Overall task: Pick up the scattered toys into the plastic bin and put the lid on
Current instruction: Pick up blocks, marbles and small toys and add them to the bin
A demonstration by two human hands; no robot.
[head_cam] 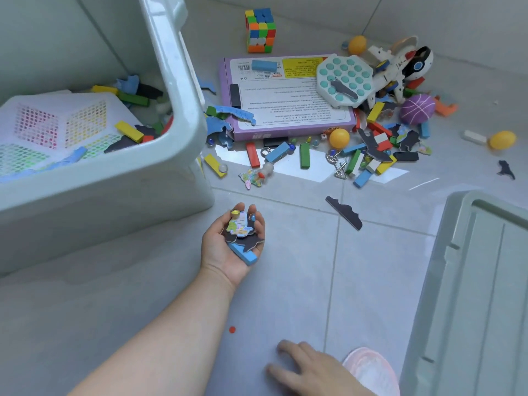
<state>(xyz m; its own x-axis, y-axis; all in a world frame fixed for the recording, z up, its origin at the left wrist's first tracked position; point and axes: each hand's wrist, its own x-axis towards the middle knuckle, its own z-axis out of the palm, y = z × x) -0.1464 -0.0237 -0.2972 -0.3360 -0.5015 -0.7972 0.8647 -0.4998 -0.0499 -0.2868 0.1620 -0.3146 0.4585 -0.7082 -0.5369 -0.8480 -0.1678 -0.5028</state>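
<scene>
Left hand [225, 250] cupped puzzle pieces [241, 230] mid-frame, fingers curled — plastic bin [185, 81] close, upper left of it; right hand [308, 367] lay open, empty, bottom

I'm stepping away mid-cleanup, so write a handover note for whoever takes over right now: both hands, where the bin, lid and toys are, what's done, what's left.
Left hand: palm up beside the bin, cupping puzzle pieces and a blue block.
Right hand: open, low over the floor, holding nothing.
Plastic bin: on the left, lid off.
Lid: on the floor, right side.
Done: white basket, some blocks and pieces are in the bin.
Left: drop in the handful, gather the purple box, cube, balls and loose blocks, then fit the lid.
</scene>
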